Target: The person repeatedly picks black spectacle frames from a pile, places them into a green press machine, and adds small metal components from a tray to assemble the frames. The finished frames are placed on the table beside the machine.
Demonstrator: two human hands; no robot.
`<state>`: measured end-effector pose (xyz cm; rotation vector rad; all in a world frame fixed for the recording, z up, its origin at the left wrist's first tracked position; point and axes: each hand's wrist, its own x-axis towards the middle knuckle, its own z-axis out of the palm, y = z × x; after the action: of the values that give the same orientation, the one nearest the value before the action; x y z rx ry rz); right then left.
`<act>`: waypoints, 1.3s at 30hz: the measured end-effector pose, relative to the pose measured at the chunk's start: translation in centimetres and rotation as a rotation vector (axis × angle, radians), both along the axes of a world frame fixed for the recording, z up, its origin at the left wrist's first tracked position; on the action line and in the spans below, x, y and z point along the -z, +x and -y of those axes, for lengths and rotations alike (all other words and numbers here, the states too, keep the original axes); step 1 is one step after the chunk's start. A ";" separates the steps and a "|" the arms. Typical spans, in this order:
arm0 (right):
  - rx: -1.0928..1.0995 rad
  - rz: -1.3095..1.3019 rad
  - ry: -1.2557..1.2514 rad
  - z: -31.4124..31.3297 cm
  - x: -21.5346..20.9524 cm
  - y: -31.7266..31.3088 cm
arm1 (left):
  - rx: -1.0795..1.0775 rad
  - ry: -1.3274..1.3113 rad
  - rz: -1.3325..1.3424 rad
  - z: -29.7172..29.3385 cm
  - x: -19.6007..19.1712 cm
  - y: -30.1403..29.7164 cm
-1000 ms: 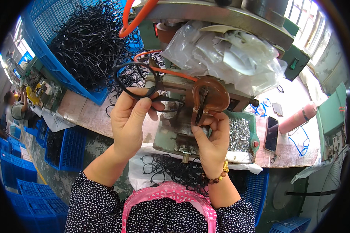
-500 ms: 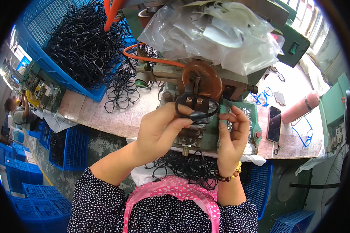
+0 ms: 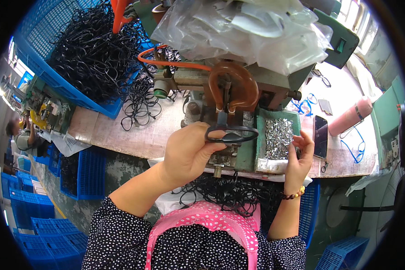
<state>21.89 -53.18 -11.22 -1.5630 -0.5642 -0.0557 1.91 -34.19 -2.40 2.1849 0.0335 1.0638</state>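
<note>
My left hand (image 3: 184, 150) is closed on a black eyeglass frame (image 3: 244, 140), gripping it by one rim. The frame sits at the front of a bench machine (image 3: 193, 85), just below its curved brown translucent guard (image 3: 256, 92). Part of the frame reaches up toward the machine's middle; whether it touches the tooling is hard to tell. My right hand (image 3: 301, 155) is at the right edge of a green tray (image 3: 262, 130) of small shiny metal pieces (image 3: 278, 135). Its thumb and fingers are pinched together; anything between them is too small to make out.
Clear plastic bags (image 3: 243, 36) drape over the machine. A blue crate (image 3: 36, 58) of black frames stands at left, and more black frames (image 3: 220, 191) lie in my lap. A phone (image 3: 320, 135), pink bottle (image 3: 353, 116) and blue frame (image 3: 355, 148) are at right.
My right hand has moved right, away from the eyeglass frame to the tray of metal pieces, and its fingers have drawn together. My left hand still holds the frame, slightly turned.
</note>
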 end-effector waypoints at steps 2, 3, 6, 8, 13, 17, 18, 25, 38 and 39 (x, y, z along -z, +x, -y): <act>0.000 0.167 -0.181 0.0 0.8 0.0 | -0.009 0.074 -0.005 -0.1 -0.4 0.0; -0.006 0.291 -0.269 -0.2 1.0 -0.2 | -0.002 0.096 -0.006 -0.1 -0.7 -0.1; -0.022 0.623 -0.647 -1.5 1.0 -0.3 | -0.018 0.126 0.089 0.0 -1.1 0.1; -0.034 0.631 -0.646 -2.3 0.9 -0.1 | -0.003 0.127 0.055 -0.1 -1.3 0.1; -0.056 0.628 -0.561 -2.7 0.9 0.2 | 0.001 0.078 0.068 -0.1 -1.3 0.3; -0.012 0.669 -0.464 -2.3 1.2 0.3 | -0.064 0.046 0.034 0.4 -1.3 0.2; 0.022 0.664 -0.454 -2.4 1.4 0.3 | -0.073 0.048 0.039 0.5 -1.4 0.2; 0.122 0.522 -0.312 -1.9 3.1 0.3 | -0.148 0.017 0.087 1.2 -0.4 -0.8; -0.013 0.565 -0.200 -1.9 3.0 0.9 | -0.137 0.201 -1.035 4.2 17.3 -23.4; -0.036 0.580 -0.214 -1.7 3.0 1.1 | -0.167 0.247 -1.004 4.5 18.1 -23.1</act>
<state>22.98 -51.49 -14.22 -1.7449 -1.0800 -0.4440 -21.20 -38.68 -20.54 2.7565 0.5619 -0.0544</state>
